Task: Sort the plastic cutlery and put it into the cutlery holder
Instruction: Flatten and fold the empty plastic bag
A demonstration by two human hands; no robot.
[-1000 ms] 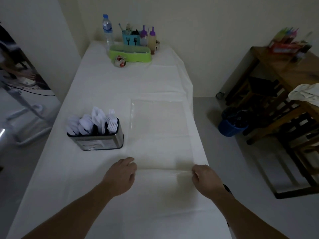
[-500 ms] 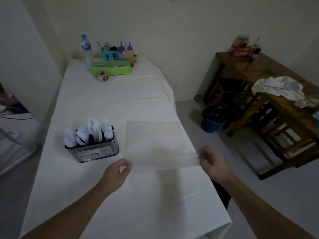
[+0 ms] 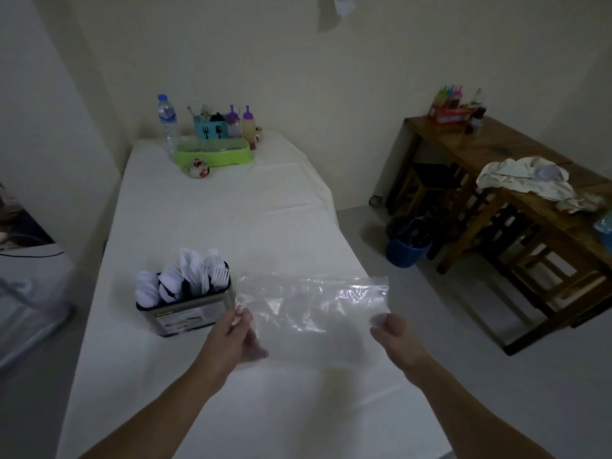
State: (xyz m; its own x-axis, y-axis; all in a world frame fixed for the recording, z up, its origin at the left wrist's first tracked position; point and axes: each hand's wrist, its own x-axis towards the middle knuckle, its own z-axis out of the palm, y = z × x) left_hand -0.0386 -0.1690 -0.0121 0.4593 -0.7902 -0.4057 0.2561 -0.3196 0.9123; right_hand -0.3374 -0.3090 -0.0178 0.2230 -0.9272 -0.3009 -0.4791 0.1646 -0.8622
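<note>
Head view showed both hands, left [image 3: 236, 339] and right [image 3: 394, 332], pinching the empty bag [image 3: 311, 306], now lifted off the table [image 3: 231, 220]; holder [image 3: 185, 309] at 9 o'clock already held the cutlery [image 3: 185, 276], so sorting looked finished.

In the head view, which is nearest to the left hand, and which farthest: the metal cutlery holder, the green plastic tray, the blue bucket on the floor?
From the left hand:
1. Metal cutlery holder, just left of it on the table.
2. Blue bucket, on the floor to the right.
3. Green plastic tray, at the table's far end.
</note>
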